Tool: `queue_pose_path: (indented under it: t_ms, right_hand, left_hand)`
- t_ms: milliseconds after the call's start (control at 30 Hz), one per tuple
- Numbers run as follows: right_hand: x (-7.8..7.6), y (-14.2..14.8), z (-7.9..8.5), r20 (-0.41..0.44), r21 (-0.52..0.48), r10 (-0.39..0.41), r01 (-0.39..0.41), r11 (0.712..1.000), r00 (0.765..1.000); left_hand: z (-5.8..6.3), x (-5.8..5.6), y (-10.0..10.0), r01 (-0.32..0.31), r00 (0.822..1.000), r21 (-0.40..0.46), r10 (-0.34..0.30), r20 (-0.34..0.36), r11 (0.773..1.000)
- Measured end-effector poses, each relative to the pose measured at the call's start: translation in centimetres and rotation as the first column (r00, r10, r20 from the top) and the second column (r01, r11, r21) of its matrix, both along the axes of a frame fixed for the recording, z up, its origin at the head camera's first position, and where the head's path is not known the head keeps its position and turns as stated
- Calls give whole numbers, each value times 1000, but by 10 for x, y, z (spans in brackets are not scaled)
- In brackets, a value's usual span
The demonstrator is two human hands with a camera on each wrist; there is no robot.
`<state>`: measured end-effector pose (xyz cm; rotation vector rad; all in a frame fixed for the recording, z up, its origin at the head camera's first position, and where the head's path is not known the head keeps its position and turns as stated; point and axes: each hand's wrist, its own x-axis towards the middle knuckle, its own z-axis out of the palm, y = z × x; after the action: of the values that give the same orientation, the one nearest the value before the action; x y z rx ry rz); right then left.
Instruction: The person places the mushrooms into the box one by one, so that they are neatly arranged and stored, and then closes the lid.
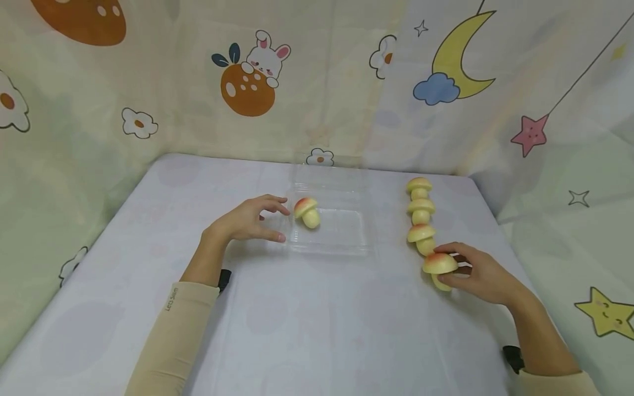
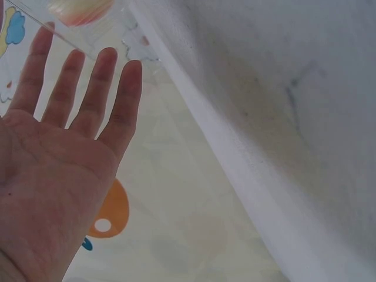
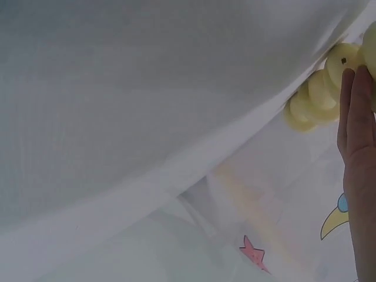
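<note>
At the near end of a row on the right, a yellow toy mushroom [image 1: 438, 265] with a red-tinged cap is held between the thumb and fingers of my right hand [image 1: 482, 275]. Three similar mushrooms [image 1: 421, 235] line up behind it, cap against stem. A clear plastic box [image 1: 342, 231] stands near the table's middle, its lid raised at the back. One mushroom [image 1: 307, 213] leans inside its left end. My left hand [image 1: 250, 220] stands at the box's left side, thumb and fingers spread apart; the left wrist view shows its palm bare and fingertips right by the plastic.
A white cloth covers the table [image 1: 307, 319]. Printed curtains [image 1: 337, 82] hang along the back and both sides, close to the table's edges. The right-hand row stands near the table's right edge.
</note>
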<state>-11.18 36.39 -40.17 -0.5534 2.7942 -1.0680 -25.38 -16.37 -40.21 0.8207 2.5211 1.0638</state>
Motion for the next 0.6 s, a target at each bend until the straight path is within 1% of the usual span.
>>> queue_pose_path:
  t_ms: [100,367,600]
  right_hand:
    - [-1,-2,2,-6,-23,7,-7,1000,1000]
    - [-6,-9,4,-61,-86,45,-50,995,997]
    - [-13,-19,11,-55,-117,72,-78,990,996]
  left_hand:
    - [0,0,0,1,1000,1,-1,6,1000]
    - [0,-1,1,2,1000,2,-2,3,1000]
    - [0,-1,1,-2,1000,-1,2,3,1000]
